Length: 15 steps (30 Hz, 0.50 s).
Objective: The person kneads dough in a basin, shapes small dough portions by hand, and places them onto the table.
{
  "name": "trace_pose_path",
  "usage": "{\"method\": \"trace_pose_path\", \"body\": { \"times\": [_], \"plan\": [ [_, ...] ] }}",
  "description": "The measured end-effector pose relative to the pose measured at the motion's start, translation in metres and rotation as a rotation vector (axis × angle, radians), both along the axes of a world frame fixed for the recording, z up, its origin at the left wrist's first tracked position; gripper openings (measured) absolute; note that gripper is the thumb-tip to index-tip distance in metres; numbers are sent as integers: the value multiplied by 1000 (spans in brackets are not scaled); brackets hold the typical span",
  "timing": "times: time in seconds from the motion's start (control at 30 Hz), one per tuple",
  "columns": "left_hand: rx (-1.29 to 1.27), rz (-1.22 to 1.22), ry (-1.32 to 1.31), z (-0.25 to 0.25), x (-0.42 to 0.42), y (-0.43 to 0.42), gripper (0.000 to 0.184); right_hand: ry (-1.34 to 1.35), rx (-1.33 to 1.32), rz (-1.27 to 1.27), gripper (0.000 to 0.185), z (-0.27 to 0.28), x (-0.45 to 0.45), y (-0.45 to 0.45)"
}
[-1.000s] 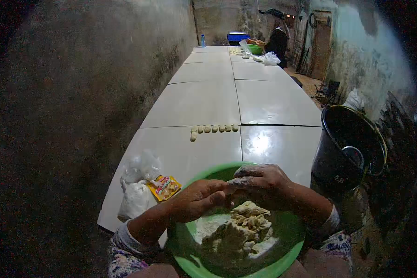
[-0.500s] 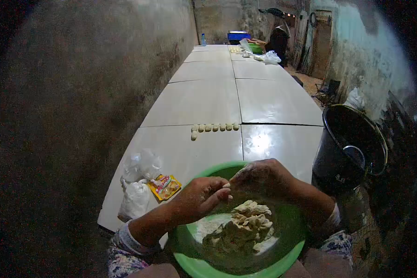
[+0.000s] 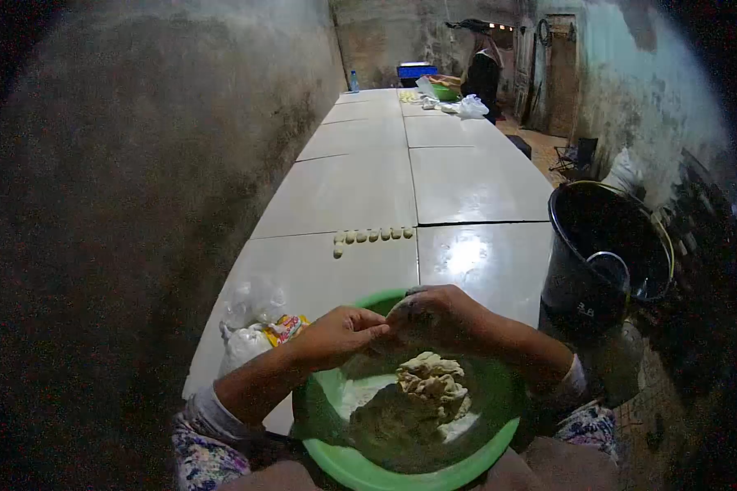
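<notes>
My left hand [image 3: 340,334] and my right hand [image 3: 434,317] meet above the far side of a green basin [image 3: 336,465]. The left thumb and forefinger are pinched together, touching the curled fingers of the right. Both hands are closed; what lies between them is hidden, and pale flour marks the right fingers. Below them, in the basin, rests a lumpy, torn mass of dough [image 3: 434,383] with white flour [image 3: 356,397] beside it. Further forward on the white table [image 3: 319,286], several small dough balls [image 3: 373,235] form a row, with one set just in front of its left end.
Left of the basin lie clear plastic bags of white powder [image 3: 244,345] and a yellow packet [image 3: 287,329]. A large black bucket [image 3: 577,286] stands at the right table edge. At the far end are a person [image 3: 483,78], another green basin [image 3: 445,94] and a blue crate [image 3: 418,72].
My hands have drawn closer together, the left fingertips now meeting the right hand. The view has shifted slightly; the dough and the row of balls look the same.
</notes>
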State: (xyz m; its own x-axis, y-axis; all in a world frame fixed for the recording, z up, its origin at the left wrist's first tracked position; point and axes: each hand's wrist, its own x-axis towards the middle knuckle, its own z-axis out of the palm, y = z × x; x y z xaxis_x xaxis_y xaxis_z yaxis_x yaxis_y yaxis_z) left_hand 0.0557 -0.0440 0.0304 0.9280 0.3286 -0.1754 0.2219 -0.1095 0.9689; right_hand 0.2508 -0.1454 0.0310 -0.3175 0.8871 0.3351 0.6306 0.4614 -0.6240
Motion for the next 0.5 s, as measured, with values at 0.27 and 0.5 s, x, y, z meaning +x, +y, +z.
{"method": "trace_pose_path", "body": {
  "times": [0.27,0.5],
  "plan": [
    [56,115,-34,-13,-8,-34,26,-2,7,28,11,-2,-9,-13],
    [403,132,-5,-13,-30,-83,31,92,-69,117,14,1,-18,-28]
  ]
}}
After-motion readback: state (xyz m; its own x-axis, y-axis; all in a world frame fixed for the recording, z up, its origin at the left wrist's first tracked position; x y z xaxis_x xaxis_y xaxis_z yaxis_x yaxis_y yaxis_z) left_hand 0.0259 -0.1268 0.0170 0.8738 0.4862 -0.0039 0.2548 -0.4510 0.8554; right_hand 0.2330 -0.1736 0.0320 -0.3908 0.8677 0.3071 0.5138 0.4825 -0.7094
